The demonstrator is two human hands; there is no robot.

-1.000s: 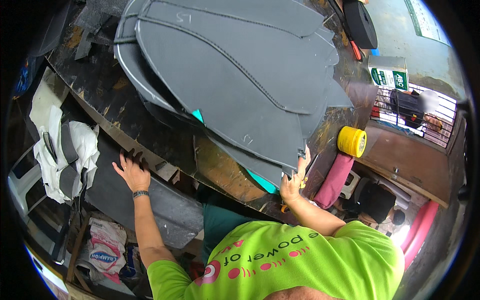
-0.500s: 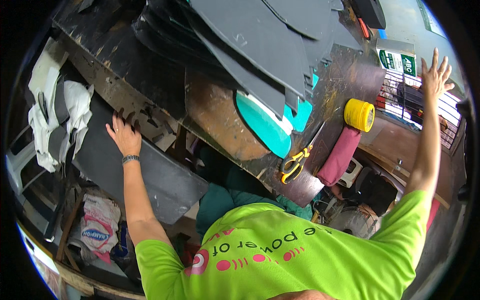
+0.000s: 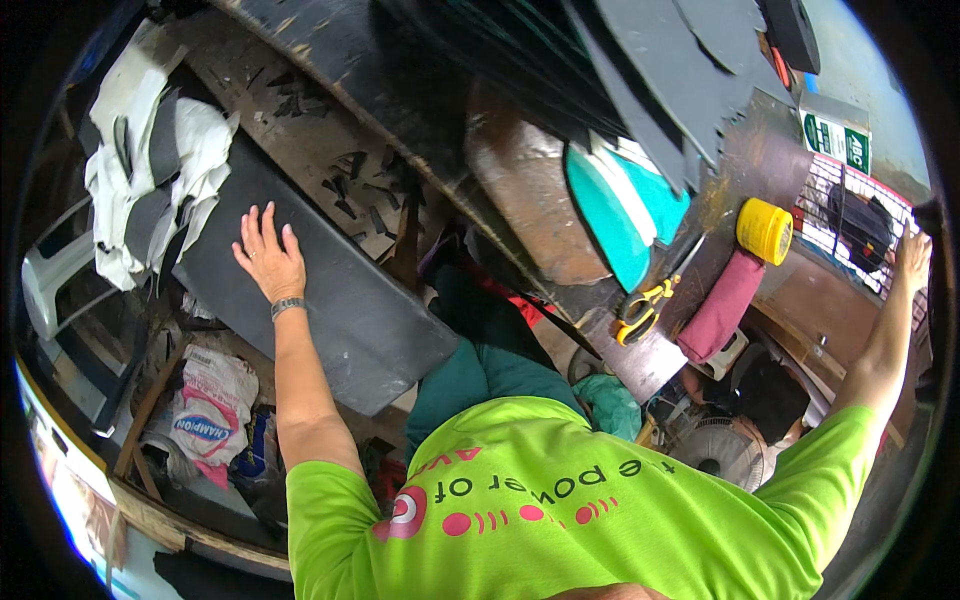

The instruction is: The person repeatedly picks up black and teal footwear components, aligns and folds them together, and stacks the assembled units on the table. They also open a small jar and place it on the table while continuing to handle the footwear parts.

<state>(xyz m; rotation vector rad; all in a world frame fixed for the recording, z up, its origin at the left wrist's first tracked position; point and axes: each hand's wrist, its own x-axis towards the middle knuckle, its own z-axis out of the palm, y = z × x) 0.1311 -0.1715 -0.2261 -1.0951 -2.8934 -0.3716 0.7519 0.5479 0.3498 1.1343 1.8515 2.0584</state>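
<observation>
Scuffed black worktable (image 3: 400, 90) spans twelve o'clock in the head view. At nine, the left hand (image 3: 272, 262), fingers spread, overlies a smooth, dull dark-grey panel (image 3: 350, 315); at three, the right hand (image 3: 910, 262), finger state unclear, is beside a barred window (image 3: 850, 215).

A short-sleeved lime shirt (image 3: 570, 480) with pink dots (image 3: 532, 513), dark green trousers (image 3: 490, 375) and a wristwatch (image 3: 288, 306) are worn.

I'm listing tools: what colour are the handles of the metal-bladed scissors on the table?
Yellow and black looped handles, seen best in the head view.
</observation>
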